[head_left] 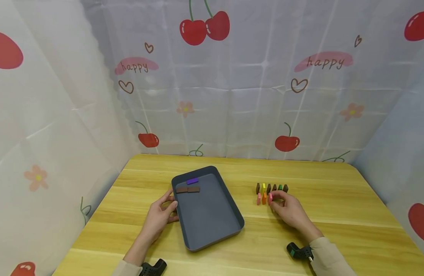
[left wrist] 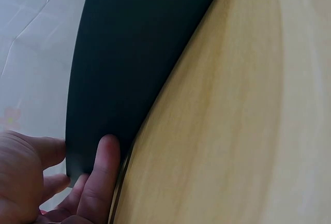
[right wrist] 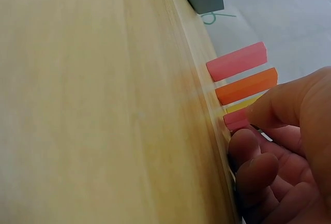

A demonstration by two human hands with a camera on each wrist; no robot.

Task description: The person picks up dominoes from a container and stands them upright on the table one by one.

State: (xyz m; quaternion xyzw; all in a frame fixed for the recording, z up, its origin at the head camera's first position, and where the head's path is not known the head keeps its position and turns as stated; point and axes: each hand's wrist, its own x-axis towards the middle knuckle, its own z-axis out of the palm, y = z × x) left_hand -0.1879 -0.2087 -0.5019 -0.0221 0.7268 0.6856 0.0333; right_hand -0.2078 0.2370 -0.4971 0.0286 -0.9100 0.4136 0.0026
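My left hand (head_left: 157, 216) rests against the outer left wall of a dark grey tray (head_left: 212, 218). In the left wrist view its fingers (left wrist: 106, 167) touch the outside of the tray wall (left wrist: 119, 69). Inside the tray lie a purple domino (head_left: 192, 181) and two brown dominoes (head_left: 187, 189) set end to end. My right hand (head_left: 290, 210) pinches an upright pink domino (right wrist: 237, 119) between thumb and fingertips. Beside it stand an orange domino (right wrist: 247, 86) and another pink domino (right wrist: 238, 61).
Behind the front row stand several upright dominoes, among them a yellow one (head_left: 264, 188), a green one (head_left: 280, 187) and dark brown ones (head_left: 258, 188). They are on a wooden table (head_left: 336, 191). A cherry-printed curtain (head_left: 229, 107) hangs at the back and sides.
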